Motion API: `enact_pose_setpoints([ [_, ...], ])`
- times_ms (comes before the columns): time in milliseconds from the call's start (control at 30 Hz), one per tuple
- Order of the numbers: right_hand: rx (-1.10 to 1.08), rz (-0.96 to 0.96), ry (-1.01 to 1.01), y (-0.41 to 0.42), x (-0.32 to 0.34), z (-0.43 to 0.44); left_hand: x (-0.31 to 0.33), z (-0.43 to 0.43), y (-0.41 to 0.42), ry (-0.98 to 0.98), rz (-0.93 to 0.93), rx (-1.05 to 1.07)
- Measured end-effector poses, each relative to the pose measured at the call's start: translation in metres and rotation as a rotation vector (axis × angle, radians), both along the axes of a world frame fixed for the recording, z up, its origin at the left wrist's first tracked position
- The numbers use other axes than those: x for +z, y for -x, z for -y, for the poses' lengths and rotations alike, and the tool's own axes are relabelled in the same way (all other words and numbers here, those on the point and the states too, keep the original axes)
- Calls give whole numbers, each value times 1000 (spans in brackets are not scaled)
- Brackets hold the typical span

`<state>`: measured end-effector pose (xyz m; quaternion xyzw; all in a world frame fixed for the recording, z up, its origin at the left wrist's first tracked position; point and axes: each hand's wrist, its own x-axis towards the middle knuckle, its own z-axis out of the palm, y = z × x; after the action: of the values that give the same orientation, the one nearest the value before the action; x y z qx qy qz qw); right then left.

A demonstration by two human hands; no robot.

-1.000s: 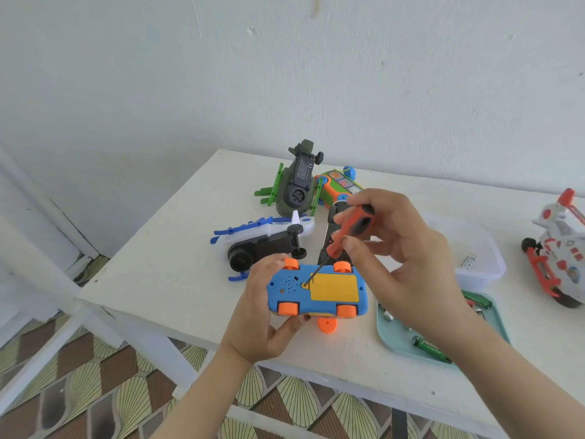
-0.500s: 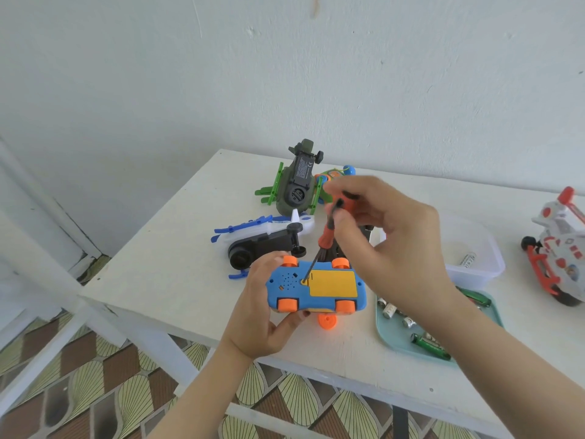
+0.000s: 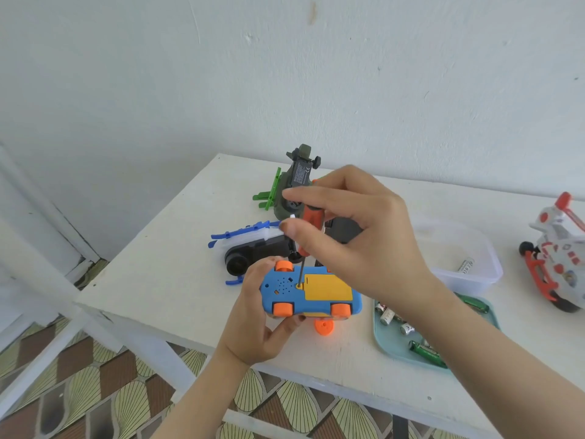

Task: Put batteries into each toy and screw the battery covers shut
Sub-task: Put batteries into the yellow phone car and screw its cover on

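While the left hand [image 3: 253, 315] curls round the left end of the blue plastic toy car with orange wheels [image 3: 278, 285], thumb on the near side and fingers on the far side, the car lies belly up by the near edge of the white table [image 3: 158, 280]. I cannot tell if the car sits on the table or is lifted a bit. The right hand [image 3: 357, 245] is above the car and pinches the orange and black screwdriver [image 3: 311, 218] between thumb and fingertips. The thin metal tip stands almost straight up on a small hole at the left edge of the car's flat yellow battery cover [image 3: 327, 288]. The screw is too small to see. The fingers hide the top of the handle. A small round orange plastic piece [image 3: 323, 327] peeks out just under the car. Right of the car, a light teal tray [image 3: 389, 343] holds loose batteries [image 3: 425, 350], and the right arm covers part of it. Behind the car lie a white and blue toy with a black belly [image 3: 253, 248] and a dark green toy aircraft [image 3: 291, 191]; the right hand hides a dark thing beside them. Far right of the car, a white and red toy [image 3: 557, 261] is cut off by the edge.
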<state>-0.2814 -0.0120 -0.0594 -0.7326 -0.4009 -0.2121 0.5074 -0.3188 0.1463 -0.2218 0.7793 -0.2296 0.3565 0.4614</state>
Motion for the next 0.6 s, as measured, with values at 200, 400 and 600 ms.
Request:
enact_pose_setpoints([
  [200,-17,-65,-27,-1,-2,-4,1,1,0,-1,-17,4],
  [400,-113,34,-34,-3,-5,-5,2,1,0,1,-3,3],
  [600,-31,-159,-40,0,-2,-3,1,2,0,11,-6,-2],
])
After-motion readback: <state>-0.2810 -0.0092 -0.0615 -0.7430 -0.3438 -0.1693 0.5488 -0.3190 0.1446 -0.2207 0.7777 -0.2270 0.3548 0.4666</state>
